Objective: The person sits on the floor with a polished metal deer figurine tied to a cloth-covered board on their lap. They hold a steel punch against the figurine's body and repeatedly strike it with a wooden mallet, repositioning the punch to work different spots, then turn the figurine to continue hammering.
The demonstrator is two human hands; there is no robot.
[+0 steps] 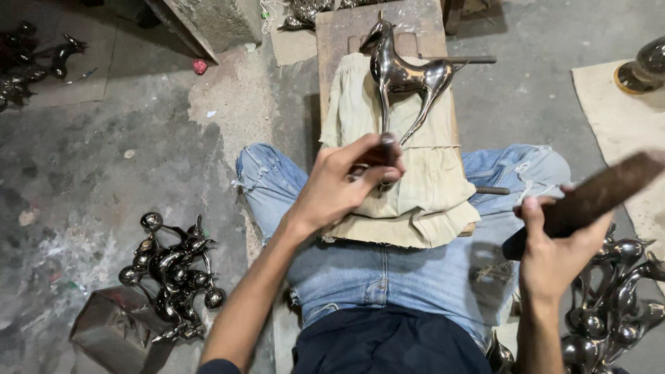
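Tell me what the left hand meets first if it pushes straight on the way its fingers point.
Probably the shiny metal horse figure: the left hand already pinches its legs over the folded cloth.

Stained grey concrete floor (104,159), concrete block (215,21), beige mat (616,118).

left hand (344,181) pinching the shiny metal horse's (402,73) legs on a cloth (422,187), right hand (554,246) gripping a dark wooden stick (596,194).

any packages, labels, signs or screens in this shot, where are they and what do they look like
No labels, signs or screens show.
Metal box: the nearest thing to a package, on the floor at lower left beside a pile of shiny metal figures; boxy, dull grey-brown, its faces scuffed.
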